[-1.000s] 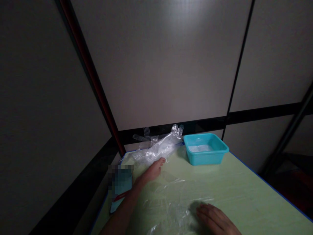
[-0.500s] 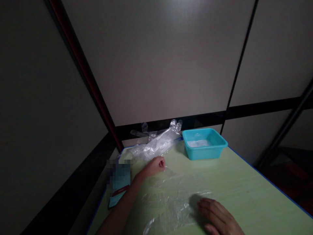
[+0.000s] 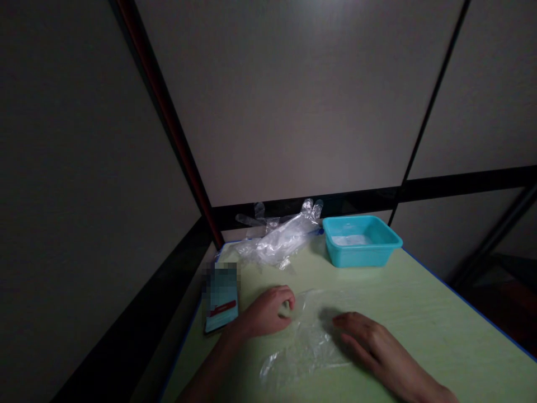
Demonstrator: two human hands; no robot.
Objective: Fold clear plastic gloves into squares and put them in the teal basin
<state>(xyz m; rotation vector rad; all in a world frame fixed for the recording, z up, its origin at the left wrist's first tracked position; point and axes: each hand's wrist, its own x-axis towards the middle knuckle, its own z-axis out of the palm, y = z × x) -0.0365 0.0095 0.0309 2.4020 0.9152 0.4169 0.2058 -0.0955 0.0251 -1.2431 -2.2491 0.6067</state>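
Note:
A thin clear plastic glove point(image 3: 312, 341) lies spread on the pale green table, its outline hard to make out. At its left edge is my left hand point(image 3: 272, 310), fingers curled and thumb tip apart from them, with nothing visible between. My right hand point(image 3: 369, 336) hovers over or touches the glove's right side; its fingers are stretched out and the thumb stands away from them. Whether its fingertips press on the plastic I cannot tell. Farther back lies a heap of clear disposable gloves point(image 3: 279, 243), some finger ends sticking up past the table's edge.
A turquoise plastic basin point(image 3: 361, 254) with something white inside stands at the back right of the table point(image 3: 423, 313). A phone point(image 3: 224, 305) with a lit, partly blurred screen lies at the left edge. Panelled walls point(image 3: 293, 112) rise behind and at the left.
My left hand has come nearer, and its closed fingers have parted from the thumb. My right hand has moved forward over the glove. The view has shifted slightly.

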